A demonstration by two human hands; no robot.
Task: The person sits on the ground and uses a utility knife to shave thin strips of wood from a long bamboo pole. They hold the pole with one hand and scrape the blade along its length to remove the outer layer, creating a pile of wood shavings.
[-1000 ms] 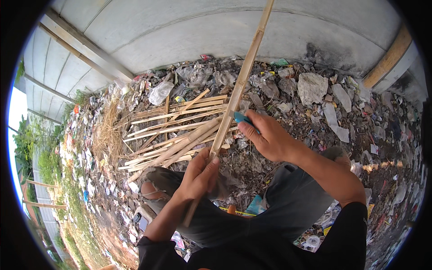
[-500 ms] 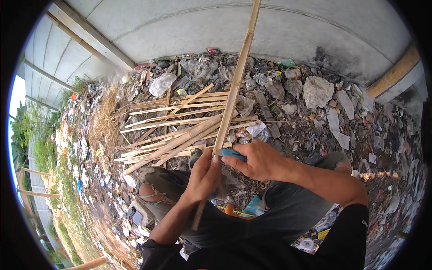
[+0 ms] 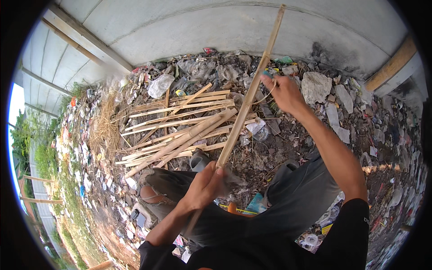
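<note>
My left hand (image 3: 203, 185) is closed round the lower part of a long bamboo strip (image 3: 244, 108). The strip slants up and away to the right, its tail end blurred below the hand. Farther along it, my right hand (image 3: 288, 94) grips a teal-handled knife (image 3: 266, 77), most of which the fingers hide. I cannot make out its blade, which is at the strip's edge. A thin curl of bamboo shaving (image 3: 272, 92) hangs beside the right fingers.
A pile of split bamboo strips (image 3: 180, 140) lies on the ground ahead, left of the held strip. Litter and a pale rock (image 3: 316, 87) line the foot of the concrete wall (image 3: 216, 33). Dry straw (image 3: 105, 119) is at the left. My bent knees flank the work.
My right hand has moved up and away along the strip with the knife, from next to my left hand. A shaving has appeared. The strip's far end has swung right.
</note>
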